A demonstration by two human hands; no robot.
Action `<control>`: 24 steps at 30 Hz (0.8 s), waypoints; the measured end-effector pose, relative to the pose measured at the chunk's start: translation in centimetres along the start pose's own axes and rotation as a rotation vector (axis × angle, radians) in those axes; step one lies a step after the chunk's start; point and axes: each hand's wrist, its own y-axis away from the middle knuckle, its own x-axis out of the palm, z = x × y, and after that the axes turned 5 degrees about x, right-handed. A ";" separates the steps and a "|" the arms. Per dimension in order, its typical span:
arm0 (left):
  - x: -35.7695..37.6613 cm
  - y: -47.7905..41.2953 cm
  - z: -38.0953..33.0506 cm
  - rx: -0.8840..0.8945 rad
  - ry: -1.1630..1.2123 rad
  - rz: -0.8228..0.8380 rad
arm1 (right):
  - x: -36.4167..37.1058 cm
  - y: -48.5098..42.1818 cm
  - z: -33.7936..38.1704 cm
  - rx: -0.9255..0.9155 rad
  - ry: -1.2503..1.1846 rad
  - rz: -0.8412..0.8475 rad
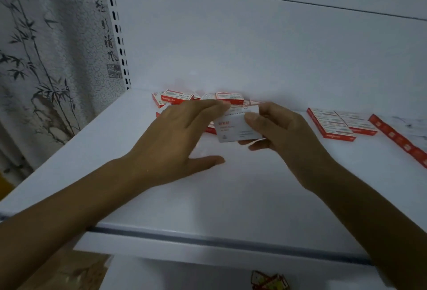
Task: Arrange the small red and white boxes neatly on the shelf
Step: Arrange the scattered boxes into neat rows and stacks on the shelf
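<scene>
Head view, angled down over a smooth, matte white shelf (pixel 208 197) with a rounded front lip. Gripped in the right hand (pixel 284 132), lifted off the surface: a small rectangular cardboard box (pixel 238 127), white near face outward, with red characters at its upper left and fine grey print below, both too blurred to read. Thumb pressed flat across that face, remaining fingers curled underneath. Just to that box's left, the left hand (pixel 182 134), spread wide and flat, fingers straight, thumb splayed toward the shelf front, fingertips reaching the box's top corner; actual contact impossible to confirm. Beyond the left hand's fingertips, against the back panel, a loose heap of boxes (pixel 178 99), glossy red and white, lying at odd angles, with white lettering on a red band, possibly "wenguze", not sharp enough to confirm. Right of the right hand, well apart, a neat block of boxes (pixel 335 123) laid flat edge to edge, red sides facing forward. Farther right, a red row (pixel 399 139) running diagonally toward the frame edge. Left of the left forearm, a slotted metal upright (pixel 117 35) and textured wallpaper (pixel 34 58) with ink bamboo and a column of brush calligraphy.
</scene>
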 end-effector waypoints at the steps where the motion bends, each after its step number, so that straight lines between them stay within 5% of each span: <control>1: -0.1 -0.6 -0.8 0.071 -0.040 0.015 | -0.9 0.7 0.3 -0.074 0.095 -0.020; 8: 2.4 -6.7 -9.0 0.260 0.017 -0.028 | -9.0 4.3 -0.6 -0.258 0.316 -0.136; 19: 14.3 -19.0 -25.1 0.242 0.161 0.163 | -28.5 13.6 -7.5 0.079 0.172 -0.359; 24: 17.9 -22.8 -29.2 0.278 0.133 0.263 | -33.9 14.9 -10.6 0.148 0.392 -0.429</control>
